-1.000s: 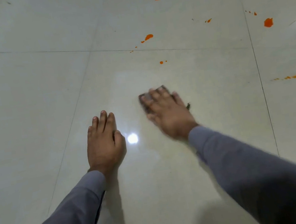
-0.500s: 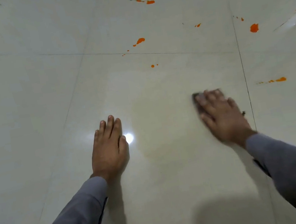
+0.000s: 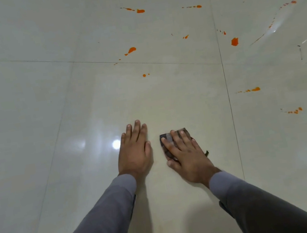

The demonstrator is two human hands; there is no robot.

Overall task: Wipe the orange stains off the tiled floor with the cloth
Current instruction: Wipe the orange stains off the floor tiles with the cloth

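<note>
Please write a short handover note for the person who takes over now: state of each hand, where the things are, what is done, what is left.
Left hand: flat on the floor, fingers straight, holds nothing.
Right hand: flat on the cloth, pressing it to the tile beside the left hand.
Done: the tile around the hands shows no orange.
Left: stains ahead near the grout line, one small dot closest, a large blot, and streaks on the right tile.
</note>
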